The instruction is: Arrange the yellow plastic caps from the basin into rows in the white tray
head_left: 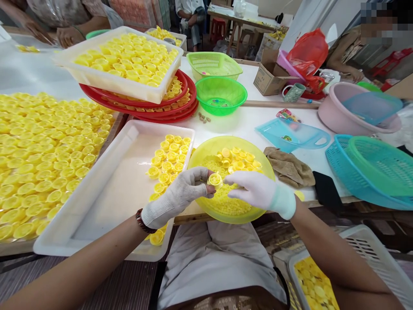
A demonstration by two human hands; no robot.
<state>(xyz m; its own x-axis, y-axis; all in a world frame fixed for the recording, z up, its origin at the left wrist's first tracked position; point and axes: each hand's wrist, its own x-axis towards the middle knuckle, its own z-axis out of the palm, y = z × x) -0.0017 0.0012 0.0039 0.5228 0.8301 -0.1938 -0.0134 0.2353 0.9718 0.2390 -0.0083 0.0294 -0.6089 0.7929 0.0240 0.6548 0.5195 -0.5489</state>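
My left hand [182, 189], in a white glove with bare fingertips, pinches a small yellow cup [215, 180] filled with pale yellow pellets. Just to its right is my right hand [251, 187], gloved in white with a mint cuff, its thumb and fingers apart and nothing visible between them. Below both hands stands a yellow basin [268, 165] of loose yellow pellets [237, 206], with several yellow cups [240, 159] heaped at its far side. On my left, a white tray [106, 181] carries rows of similar cups along its right side.
Red round trays [190, 101] support a white tray of cups [159, 92]. Many more cups [48, 159] cover the left table. Beyond the basin sits a green bowl [237, 97]. A brown cloth [288, 168] and blue baskets [351, 181] lie rightward. Other people work nearby.
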